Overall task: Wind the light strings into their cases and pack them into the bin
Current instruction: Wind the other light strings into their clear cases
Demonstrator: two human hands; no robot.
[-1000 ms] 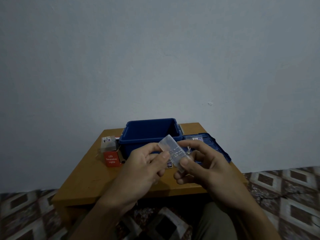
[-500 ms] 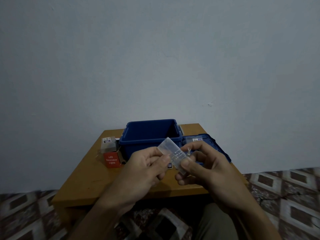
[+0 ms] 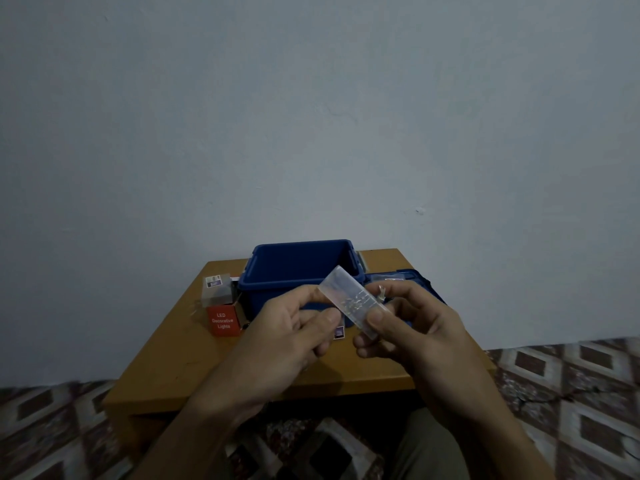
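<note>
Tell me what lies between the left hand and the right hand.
In the head view, a clear rectangular plastic case, tilted, with thin light string inside, spans the gap; left hand and right hand both hold it.

The right hand [image 3: 415, 327] hides much of the blue lid [image 3: 420, 285].

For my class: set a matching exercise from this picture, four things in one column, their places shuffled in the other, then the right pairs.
1 clear plastic case
2 open blue plastic bin
3 red cardboard box
4 blue plastic lid

A flat on the wooden table, right of the bin
B far middle of table
C in left hand and right hand
D left of the bin

Pairs: 1-C, 2-B, 3-D, 4-A
</note>
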